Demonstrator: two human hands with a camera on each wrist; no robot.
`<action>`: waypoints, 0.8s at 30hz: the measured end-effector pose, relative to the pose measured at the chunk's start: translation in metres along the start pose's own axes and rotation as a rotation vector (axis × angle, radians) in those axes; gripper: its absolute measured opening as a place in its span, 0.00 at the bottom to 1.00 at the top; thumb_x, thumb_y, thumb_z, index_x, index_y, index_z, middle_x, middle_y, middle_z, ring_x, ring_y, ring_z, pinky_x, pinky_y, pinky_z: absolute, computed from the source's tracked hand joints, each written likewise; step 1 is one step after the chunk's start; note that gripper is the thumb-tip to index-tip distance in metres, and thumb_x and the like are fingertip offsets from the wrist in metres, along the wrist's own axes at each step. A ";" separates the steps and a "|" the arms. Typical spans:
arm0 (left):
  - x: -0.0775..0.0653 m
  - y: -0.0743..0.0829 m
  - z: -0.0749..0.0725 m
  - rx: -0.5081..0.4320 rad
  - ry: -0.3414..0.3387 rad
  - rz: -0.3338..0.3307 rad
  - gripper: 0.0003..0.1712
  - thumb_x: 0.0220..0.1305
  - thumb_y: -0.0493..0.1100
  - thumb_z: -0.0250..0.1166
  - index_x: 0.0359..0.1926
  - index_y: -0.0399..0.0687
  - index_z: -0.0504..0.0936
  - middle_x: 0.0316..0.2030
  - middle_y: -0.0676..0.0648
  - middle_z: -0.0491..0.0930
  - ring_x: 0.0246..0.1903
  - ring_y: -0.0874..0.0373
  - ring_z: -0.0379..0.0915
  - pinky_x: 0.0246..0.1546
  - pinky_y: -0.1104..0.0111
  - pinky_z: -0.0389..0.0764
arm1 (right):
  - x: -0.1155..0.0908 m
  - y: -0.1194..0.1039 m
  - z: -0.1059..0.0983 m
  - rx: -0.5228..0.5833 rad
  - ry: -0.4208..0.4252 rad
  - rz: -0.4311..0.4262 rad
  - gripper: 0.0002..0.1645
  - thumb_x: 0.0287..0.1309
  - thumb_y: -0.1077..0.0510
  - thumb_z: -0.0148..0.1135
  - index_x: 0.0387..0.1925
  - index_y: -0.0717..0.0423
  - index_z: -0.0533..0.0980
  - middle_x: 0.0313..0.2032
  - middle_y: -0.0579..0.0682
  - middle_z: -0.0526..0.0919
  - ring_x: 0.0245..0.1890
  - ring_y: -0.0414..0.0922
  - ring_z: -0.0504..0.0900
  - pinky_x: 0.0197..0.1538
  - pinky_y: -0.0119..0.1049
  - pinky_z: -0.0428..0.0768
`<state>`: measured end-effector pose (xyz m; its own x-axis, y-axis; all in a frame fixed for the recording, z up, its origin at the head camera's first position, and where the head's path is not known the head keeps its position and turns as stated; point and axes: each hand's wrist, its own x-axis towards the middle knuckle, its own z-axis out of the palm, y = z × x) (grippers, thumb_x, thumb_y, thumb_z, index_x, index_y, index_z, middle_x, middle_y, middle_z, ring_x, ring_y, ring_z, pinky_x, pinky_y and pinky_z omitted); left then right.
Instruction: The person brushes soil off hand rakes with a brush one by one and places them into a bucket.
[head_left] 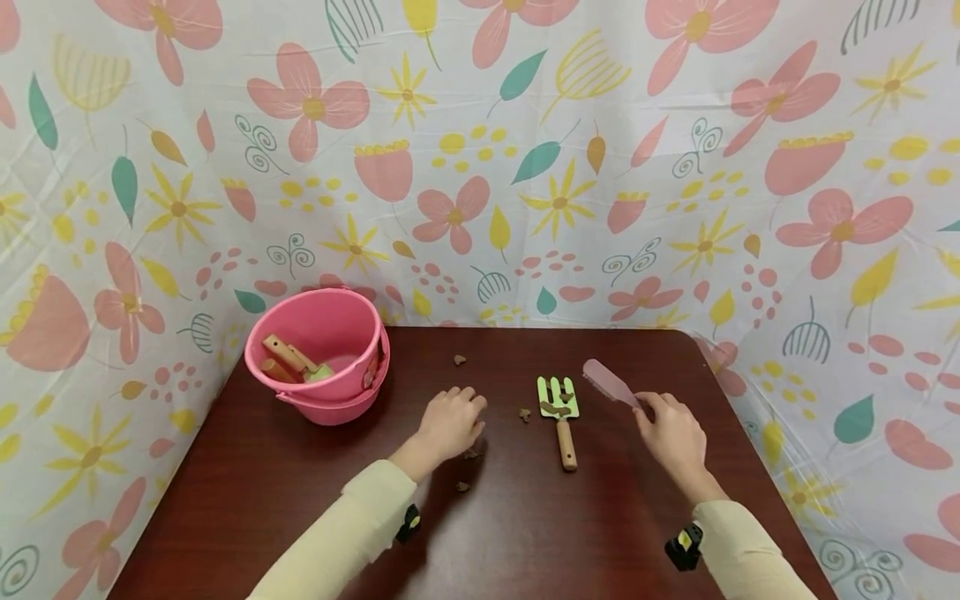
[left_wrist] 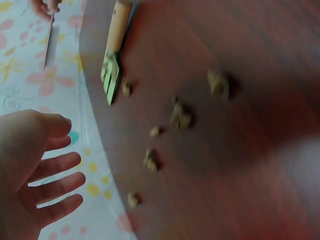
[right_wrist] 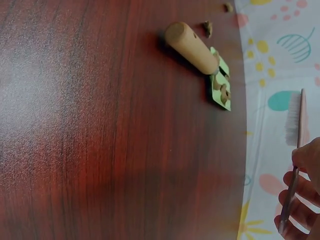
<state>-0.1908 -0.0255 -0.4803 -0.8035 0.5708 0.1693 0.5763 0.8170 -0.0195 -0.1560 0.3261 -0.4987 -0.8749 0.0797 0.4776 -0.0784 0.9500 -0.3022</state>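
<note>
My right hand (head_left: 673, 433) grips a pink brush (head_left: 609, 382) by its handle, above the right side of the table. White bristles (right_wrist: 292, 120) line one side of its head in the right wrist view. My left hand (head_left: 450, 423) is over the middle of the table, its fingers loosely bent and holding nothing. Between the hands lies a green hand fork (head_left: 558, 400) with a wooden handle (right_wrist: 192, 48). Brown clumps lie on its tines. More small brown clumps (left_wrist: 181, 116) are scattered on the table, some beneath and beside the left hand.
A pink bucket (head_left: 311, 321) stands at the table's back left, its handle hanging down. Inside are wooden-handled tools (head_left: 288, 354), one with a green part. The dark brown table (head_left: 525, 533) meets a flower-patterned cloth (head_left: 480, 167) behind and at the sides.
</note>
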 end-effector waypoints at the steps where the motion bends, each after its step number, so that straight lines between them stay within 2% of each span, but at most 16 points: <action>1: 0.001 0.004 0.003 0.000 -0.012 0.000 0.15 0.57 0.52 0.63 0.44 0.55 0.79 0.37 0.52 0.76 0.35 0.56 0.73 0.37 0.65 0.75 | 0.000 0.001 0.000 -0.001 0.002 0.002 0.14 0.49 0.57 0.65 0.41 0.54 0.80 0.33 0.55 0.80 0.28 0.56 0.78 0.21 0.52 0.72; 12: 0.007 0.045 0.032 -0.029 -0.068 -0.035 0.18 0.57 0.55 0.62 0.47 0.57 0.78 0.39 0.52 0.76 0.36 0.56 0.74 0.35 0.65 0.77 | -0.005 0.006 -0.006 0.007 -0.002 0.016 0.14 0.48 0.59 0.66 0.41 0.55 0.80 0.33 0.56 0.80 0.27 0.56 0.77 0.20 0.50 0.72; 17: 0.013 0.061 0.039 -0.052 -0.119 -0.073 0.21 0.58 0.57 0.61 0.50 0.56 0.77 0.42 0.51 0.77 0.39 0.55 0.74 0.37 0.63 0.77 | -0.008 0.008 -0.008 0.006 -0.004 0.025 0.14 0.49 0.59 0.66 0.40 0.55 0.80 0.33 0.57 0.80 0.26 0.56 0.77 0.18 0.49 0.71; 24: 0.023 0.085 0.045 -0.081 -0.149 -0.142 0.21 0.58 0.59 0.60 0.50 0.57 0.77 0.44 0.50 0.77 0.40 0.55 0.74 0.38 0.63 0.77 | -0.014 0.014 -0.003 0.003 0.003 0.036 0.14 0.49 0.58 0.65 0.40 0.55 0.80 0.33 0.57 0.80 0.26 0.55 0.77 0.17 0.47 0.70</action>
<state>-0.1674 0.0604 -0.5226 -0.8870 0.4615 0.0172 0.4614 0.8841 0.0742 -0.1435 0.3391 -0.5065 -0.8758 0.1146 0.4688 -0.0486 0.9455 -0.3219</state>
